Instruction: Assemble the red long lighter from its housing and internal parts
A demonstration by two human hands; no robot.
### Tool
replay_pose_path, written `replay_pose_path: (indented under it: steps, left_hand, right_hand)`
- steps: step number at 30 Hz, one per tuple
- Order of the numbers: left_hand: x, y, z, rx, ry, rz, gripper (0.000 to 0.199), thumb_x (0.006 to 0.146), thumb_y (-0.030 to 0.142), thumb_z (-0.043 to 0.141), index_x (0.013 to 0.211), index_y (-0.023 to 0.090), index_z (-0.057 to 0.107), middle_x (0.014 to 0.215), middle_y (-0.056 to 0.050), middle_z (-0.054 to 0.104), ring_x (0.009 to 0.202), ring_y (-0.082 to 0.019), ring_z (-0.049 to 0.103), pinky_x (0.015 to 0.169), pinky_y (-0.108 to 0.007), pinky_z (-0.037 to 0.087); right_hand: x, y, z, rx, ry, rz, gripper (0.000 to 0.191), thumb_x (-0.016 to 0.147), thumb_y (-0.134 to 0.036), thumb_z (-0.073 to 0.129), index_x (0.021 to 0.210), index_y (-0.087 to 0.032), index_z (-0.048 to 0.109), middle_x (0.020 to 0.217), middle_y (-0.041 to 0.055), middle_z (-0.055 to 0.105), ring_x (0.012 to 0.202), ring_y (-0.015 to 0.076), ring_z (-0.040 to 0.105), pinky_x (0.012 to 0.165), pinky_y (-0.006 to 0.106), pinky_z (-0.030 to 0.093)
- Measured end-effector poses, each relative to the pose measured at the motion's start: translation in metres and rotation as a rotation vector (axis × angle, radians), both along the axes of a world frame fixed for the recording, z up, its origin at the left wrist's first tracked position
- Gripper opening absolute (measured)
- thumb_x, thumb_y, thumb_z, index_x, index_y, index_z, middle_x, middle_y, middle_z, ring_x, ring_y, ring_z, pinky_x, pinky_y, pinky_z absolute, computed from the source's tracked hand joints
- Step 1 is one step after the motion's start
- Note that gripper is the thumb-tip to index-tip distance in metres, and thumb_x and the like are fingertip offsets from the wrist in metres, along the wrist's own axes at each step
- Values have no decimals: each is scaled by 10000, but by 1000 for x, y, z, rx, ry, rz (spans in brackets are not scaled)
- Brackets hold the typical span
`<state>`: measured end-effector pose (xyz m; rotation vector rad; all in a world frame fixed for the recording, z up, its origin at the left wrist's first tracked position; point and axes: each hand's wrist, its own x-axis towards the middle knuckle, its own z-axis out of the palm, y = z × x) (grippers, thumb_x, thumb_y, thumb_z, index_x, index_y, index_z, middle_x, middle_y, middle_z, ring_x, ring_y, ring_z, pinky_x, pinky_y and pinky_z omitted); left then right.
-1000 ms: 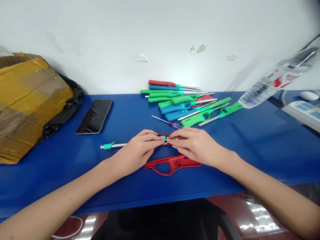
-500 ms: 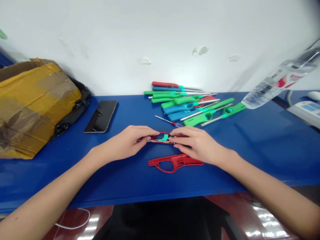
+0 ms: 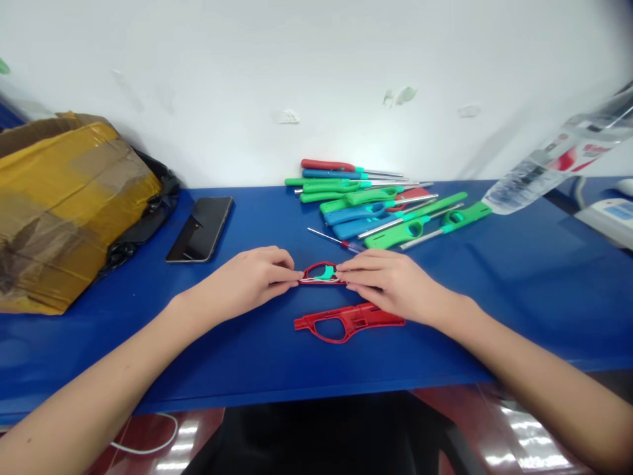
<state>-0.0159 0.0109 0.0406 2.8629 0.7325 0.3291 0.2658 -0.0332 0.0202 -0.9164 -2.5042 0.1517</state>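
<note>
Between my hands lies a red lighter housing half (image 3: 307, 269) with thin white wires and a turquoise trigger (image 3: 327, 272) in it. Thumb and fingers of my left hand (image 3: 262, 274) pinch its left end. My right hand (image 3: 390, 277) grips the right part, covering much of it, with fingertips beside the trigger. Nearer the table's front edge rests a second red housing half (image 3: 349, 321), its inside facing up, touched by neither hand. A screwdriver (image 3: 346, 245) with a clear and red handle lies just beyond my right hand.
Several green, blue and red stick lighters (image 3: 376, 204) are piled at the wall. A black phone (image 3: 200, 229) lies left, beside a taped cardboard box (image 3: 69, 218). A water bottle (image 3: 548, 165) stands right, near a white device (image 3: 610, 218). The blue table (image 3: 237, 363) ends toward me.
My left fingers have drawn together and curled at the housing's left end; the index finger no longer stretches along its top. My right fingers have closed up slightly. The loose half stays put.
</note>
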Motion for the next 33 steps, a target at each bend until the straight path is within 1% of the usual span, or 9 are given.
replay_pose_path:
  steps: [4,6,8,12,17,20,23,26,33]
  left_hand:
    - [3,-7,-1,194,69,-39,322,1017,248,404,1055,172,715,967,-87,657,807,-175,619,718,-289,509]
    - [4,-8,-3,247,66,-54,309,1018,243,405,1063,176,703,946,-79,662,795,-173,616,729,-291,502]
    - [5,-8,-5,237,36,-43,272,1011,239,431,1077,187,690,947,-66,674,804,-166,625,745,-285,496]
    - [5,-6,-4,123,-11,11,215,995,244,476,1047,189,678,902,-40,684,800,-152,636,747,-265,487]
    - [0,-3,-2,49,5,-52,215,987,228,491,1000,184,701,986,-53,674,853,-162,638,789,-275,493]
    - [-2,-3,0,24,21,-41,208,983,217,499,1021,182,700,1019,-55,672,874,-168,640,802,-277,495]
    - [-1,-5,2,62,59,-10,227,986,213,491,1103,185,683,950,-47,662,828,-170,627,772,-286,489]
    - [1,-8,3,118,103,-23,278,990,181,463,1170,216,672,919,-41,639,773,-163,605,728,-286,480]
    - [5,-12,1,234,164,-58,293,981,152,452,1130,220,695,910,-44,621,747,-167,574,721,-305,485]
  right_hand:
    - [2,0,-2,8,-7,-11,224,955,-176,551,1061,-194,748,1117,57,750,996,199,692,929,392,568]
    - [2,1,-3,14,-12,-17,227,957,-179,548,1065,-193,747,1122,59,748,996,201,691,927,396,569]
    - [2,0,-4,19,-15,-23,232,956,-176,544,1064,-200,748,1123,58,747,996,204,690,929,403,569]
    - [1,-1,-3,23,-13,-27,234,954,-166,542,1056,-201,750,1109,56,751,987,201,692,922,394,572]
    - [0,0,-3,31,7,-22,222,949,-162,554,1044,-181,754,1094,57,755,987,193,693,941,373,559]
    - [1,0,-4,40,18,-14,214,946,-164,562,1032,-180,757,1086,53,757,985,186,693,942,357,554]
    - [1,0,-4,44,21,-18,214,945,-169,565,1037,-174,758,1082,53,758,983,184,693,929,340,555]
    - [2,0,-5,43,20,-27,217,945,-174,565,1043,-177,758,1088,51,756,979,188,693,920,340,558]
    - [1,0,-6,49,22,-33,211,943,-183,570,1027,-177,764,1074,54,759,974,189,694,917,340,560]
